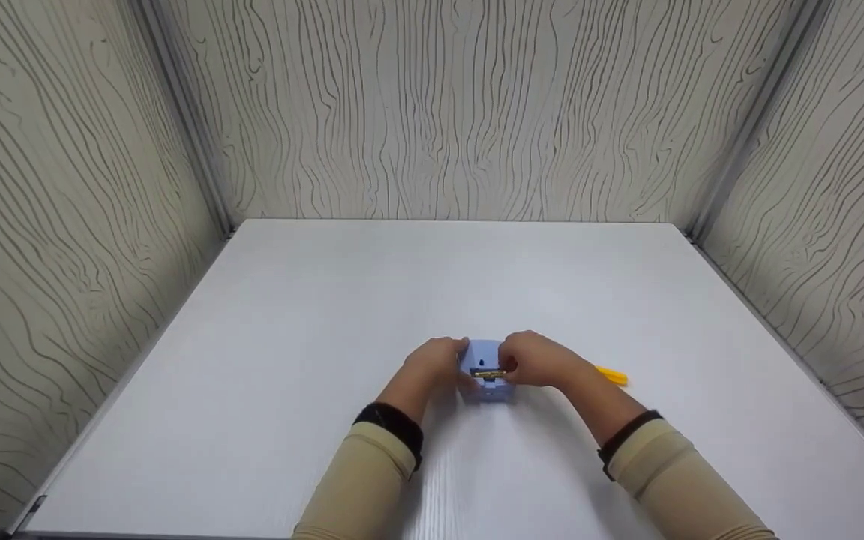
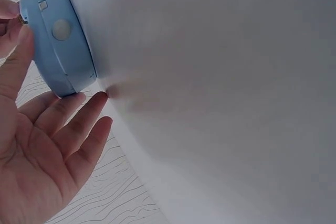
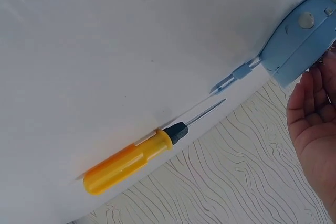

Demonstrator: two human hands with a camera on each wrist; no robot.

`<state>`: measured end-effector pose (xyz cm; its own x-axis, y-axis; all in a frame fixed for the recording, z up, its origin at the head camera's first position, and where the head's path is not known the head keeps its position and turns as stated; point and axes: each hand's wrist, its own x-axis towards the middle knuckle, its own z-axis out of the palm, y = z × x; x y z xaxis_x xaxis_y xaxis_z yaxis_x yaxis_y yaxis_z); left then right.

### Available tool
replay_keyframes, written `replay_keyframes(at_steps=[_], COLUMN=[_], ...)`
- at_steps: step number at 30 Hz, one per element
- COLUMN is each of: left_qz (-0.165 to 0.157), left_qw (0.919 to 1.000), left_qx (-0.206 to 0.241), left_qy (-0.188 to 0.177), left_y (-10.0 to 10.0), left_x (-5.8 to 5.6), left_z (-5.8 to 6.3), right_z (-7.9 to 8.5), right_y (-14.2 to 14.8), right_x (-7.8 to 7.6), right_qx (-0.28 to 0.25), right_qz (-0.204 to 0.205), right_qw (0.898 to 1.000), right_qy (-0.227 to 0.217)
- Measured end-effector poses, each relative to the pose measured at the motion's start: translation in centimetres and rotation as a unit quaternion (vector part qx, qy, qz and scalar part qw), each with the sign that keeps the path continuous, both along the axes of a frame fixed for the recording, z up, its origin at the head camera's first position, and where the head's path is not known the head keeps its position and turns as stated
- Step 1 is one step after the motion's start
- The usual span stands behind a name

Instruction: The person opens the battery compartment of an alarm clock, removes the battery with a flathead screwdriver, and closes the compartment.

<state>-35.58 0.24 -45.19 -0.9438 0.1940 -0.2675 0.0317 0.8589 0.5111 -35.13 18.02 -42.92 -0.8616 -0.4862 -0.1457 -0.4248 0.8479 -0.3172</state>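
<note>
A small light-blue plastic device (image 1: 484,349) rests on the white table, its battery compartment facing up. A gold-coloured battery (image 1: 488,374) lies across that compartment. My left hand (image 1: 434,361) holds the device's left side, thumb near the compartment and fingers at the far edge. At the battery's right end, my right hand (image 1: 541,358) pinches it with thumb and curled fingers. The left wrist view shows the device's blue side (image 2: 50,56) with a round pale button; the battery is mostly hidden there.
A yellow-handled screwdriver (image 3: 128,166) lies on the table to the right of the device, partly behind the right forearm in the head view. Close to the device is a slim blue piece (image 3: 241,72). Wood-patterned panels (image 1: 432,112) enclose the table's back and sides.
</note>
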Motion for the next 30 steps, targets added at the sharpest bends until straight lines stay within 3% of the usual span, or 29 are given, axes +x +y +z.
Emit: replay_keyframes(at_steps=[11,20,30], left_qz=[0.025,0.016,0.002], left_qw=[0.9991,0.9996,0.9999], left_qx=[0.020,0.012,-0.004], left_qy=[-0.027,-0.021,0.009], left_y=[0.07,0.10,0.02], left_x=[-0.05,-0.08,-0.16], left_z=[-0.01,0.01,-0.30], right_z=[-0.31,-0.30,-0.59], right_y=[-0.28,-0.44,-0.52], right_x=[-0.13,-0.06,-0.09], right_qx=[0.021,0.035,0.054], right_qz=[-0.007,-0.019,0.003], right_qw=[1.000,0.999,0.998], right_qy=[0.011,0.006,0.035])
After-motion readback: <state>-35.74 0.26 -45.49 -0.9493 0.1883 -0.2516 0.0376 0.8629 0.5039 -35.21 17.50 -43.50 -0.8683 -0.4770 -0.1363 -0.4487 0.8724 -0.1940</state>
